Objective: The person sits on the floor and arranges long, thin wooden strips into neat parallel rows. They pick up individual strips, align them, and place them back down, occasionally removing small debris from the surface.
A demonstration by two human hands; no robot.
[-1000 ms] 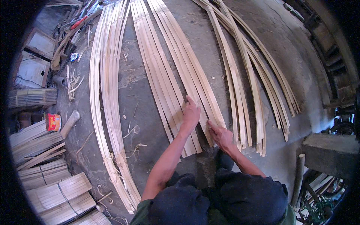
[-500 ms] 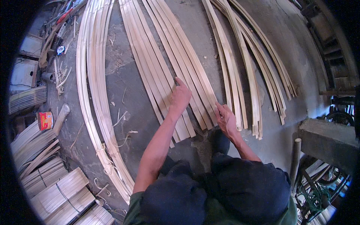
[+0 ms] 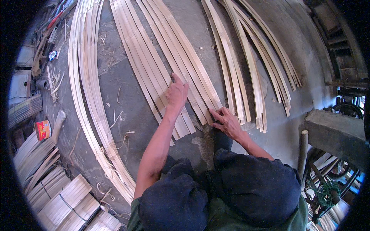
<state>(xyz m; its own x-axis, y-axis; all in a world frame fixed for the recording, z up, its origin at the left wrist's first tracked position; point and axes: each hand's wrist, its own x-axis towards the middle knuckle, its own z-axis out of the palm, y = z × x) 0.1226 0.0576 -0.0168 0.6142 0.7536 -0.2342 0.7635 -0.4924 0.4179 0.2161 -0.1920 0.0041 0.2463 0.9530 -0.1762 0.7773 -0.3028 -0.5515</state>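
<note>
Long pale bamboo strips point(image 3: 154, 65) lie side by side on the grey concrete floor in front of me. My left hand point(image 3: 176, 92) rests flat on the middle group of strips, fingers stretched forward, holding nothing. My right hand point(image 3: 226, 121) presses with spread fingers on the near ends of the strips just to the right. A second group of strips point(image 3: 246, 73) fans out to the right of my right hand. My knees in dark trousers point(image 3: 216, 184) are below both hands.
A curved bundle of strips point(image 3: 86, 100) runs along the left. Bundles of short tied slats point(image 3: 58, 200) lie at the lower left, with an orange can point(image 3: 42, 129) and tools nearby. A concrete block point(image 3: 335, 134) and wooden post point(image 3: 302, 154) stand at right.
My left hand has slid forward along the middle strips, away from me. My right hand stays on the near strip ends. The view has shifted slightly.
</note>
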